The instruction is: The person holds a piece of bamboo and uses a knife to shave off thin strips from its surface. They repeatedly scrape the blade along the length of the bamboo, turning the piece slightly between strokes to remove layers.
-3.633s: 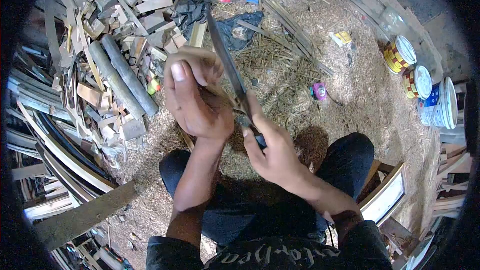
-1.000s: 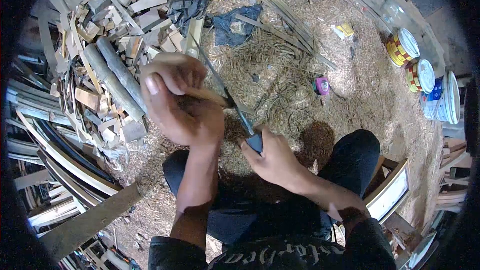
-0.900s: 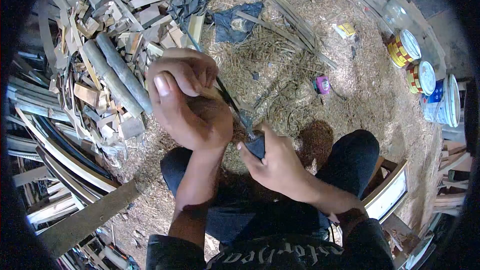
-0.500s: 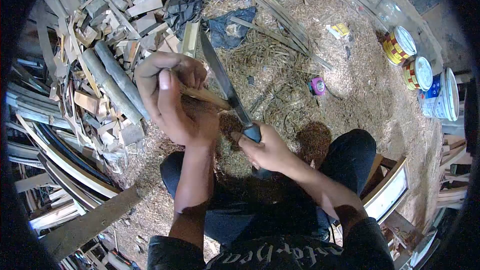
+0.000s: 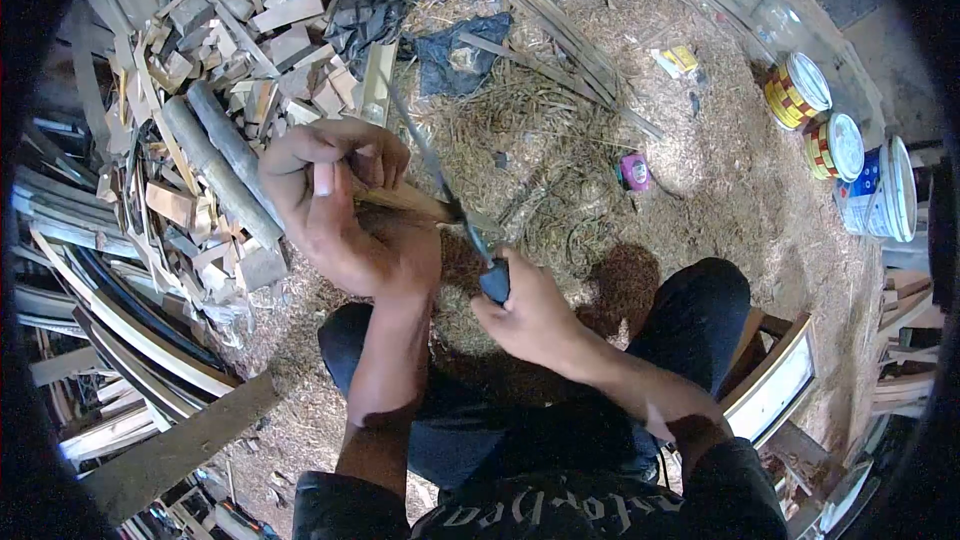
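My left hand [image 5: 345, 205] is closed around a short strip of wood [image 5: 410, 202], its free end pointing right. In my right hand [image 5: 532, 308] is the dark handle of a long-bladed knife [image 5: 435, 162]. The blade slants up and to the left, seen nearly edge-on, and crosses the wood strip's right end. Both hands are held in front of my body, above the shavings-covered ground [image 5: 570, 210] between my knees.
A heap of wood offcuts [image 5: 290, 45] lies at upper left, with two round poles [image 5: 215, 165] beside it. A pink tape measure [image 5: 634, 172] rests on the shavings. Several buckets [image 5: 835, 147] stand at right. A framed panel [image 5: 780, 385] is by my right knee.
The knife blade has turned from showing its flat side to nearly edge-on, and my right hand has rotated with it. My left hand has shifted slightly down and left with the wood strip.
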`<state>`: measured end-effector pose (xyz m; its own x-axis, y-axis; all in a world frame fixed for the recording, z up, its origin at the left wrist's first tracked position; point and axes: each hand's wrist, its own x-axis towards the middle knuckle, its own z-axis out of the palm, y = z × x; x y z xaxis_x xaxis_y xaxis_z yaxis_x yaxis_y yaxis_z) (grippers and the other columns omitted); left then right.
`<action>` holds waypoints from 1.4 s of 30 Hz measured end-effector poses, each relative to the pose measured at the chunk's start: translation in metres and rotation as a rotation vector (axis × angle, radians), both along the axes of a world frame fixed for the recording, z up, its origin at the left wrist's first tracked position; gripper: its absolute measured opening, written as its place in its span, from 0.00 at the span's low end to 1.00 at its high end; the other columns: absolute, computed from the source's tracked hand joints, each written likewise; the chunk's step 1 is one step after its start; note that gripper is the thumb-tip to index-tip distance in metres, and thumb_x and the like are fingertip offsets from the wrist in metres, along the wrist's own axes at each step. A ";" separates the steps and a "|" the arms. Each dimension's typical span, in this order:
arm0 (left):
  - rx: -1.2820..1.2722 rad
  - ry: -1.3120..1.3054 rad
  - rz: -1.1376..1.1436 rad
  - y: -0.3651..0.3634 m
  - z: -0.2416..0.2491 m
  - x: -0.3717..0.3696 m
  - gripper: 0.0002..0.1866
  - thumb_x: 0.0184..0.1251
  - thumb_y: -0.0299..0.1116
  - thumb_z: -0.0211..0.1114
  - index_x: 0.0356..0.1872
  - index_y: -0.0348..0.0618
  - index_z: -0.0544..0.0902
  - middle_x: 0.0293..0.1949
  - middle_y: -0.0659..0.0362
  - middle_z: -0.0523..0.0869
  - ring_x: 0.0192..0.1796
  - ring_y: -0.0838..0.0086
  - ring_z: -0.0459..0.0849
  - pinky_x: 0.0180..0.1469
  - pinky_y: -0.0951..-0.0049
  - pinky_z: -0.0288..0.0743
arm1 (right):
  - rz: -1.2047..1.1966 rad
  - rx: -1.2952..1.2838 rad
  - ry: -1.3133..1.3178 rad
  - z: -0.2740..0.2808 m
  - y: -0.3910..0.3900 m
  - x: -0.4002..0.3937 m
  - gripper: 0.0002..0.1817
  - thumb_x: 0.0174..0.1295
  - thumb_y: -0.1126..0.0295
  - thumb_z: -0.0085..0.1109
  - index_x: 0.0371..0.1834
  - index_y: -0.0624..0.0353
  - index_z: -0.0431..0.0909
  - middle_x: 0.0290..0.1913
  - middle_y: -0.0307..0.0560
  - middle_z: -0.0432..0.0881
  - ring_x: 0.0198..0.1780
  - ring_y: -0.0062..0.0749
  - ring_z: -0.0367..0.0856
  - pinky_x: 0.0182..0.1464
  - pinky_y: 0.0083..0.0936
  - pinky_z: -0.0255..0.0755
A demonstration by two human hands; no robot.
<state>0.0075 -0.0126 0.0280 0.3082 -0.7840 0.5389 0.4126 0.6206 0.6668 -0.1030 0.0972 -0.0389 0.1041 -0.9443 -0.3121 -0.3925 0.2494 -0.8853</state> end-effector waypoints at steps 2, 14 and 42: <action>0.007 -0.006 0.035 0.000 -0.001 -0.001 0.10 0.63 0.35 0.56 0.38 0.42 0.68 0.24 0.54 0.74 0.25 0.78 0.65 0.27 0.77 0.61 | 0.005 -0.094 -0.010 0.013 0.005 -0.002 0.19 0.54 0.70 0.62 0.45 0.67 0.69 0.24 0.49 0.77 0.23 0.36 0.78 0.25 0.32 0.69; -0.013 -0.004 0.063 0.002 0.002 -0.003 0.09 0.63 0.34 0.54 0.38 0.42 0.67 0.25 0.53 0.75 0.24 0.77 0.66 0.27 0.77 0.63 | -0.006 -0.187 0.106 0.013 0.004 0.006 0.23 0.50 0.72 0.61 0.48 0.72 0.68 0.22 0.52 0.75 0.24 0.38 0.78 0.28 0.34 0.72; 0.016 0.107 0.015 0.010 0.002 -0.006 0.10 0.62 0.33 0.56 0.41 0.43 0.68 0.26 0.54 0.75 0.26 0.76 0.68 0.27 0.76 0.63 | -0.030 -0.146 -0.014 -0.024 -0.007 0.001 0.20 0.50 0.72 0.61 0.45 0.71 0.69 0.23 0.59 0.76 0.25 0.49 0.79 0.30 0.39 0.72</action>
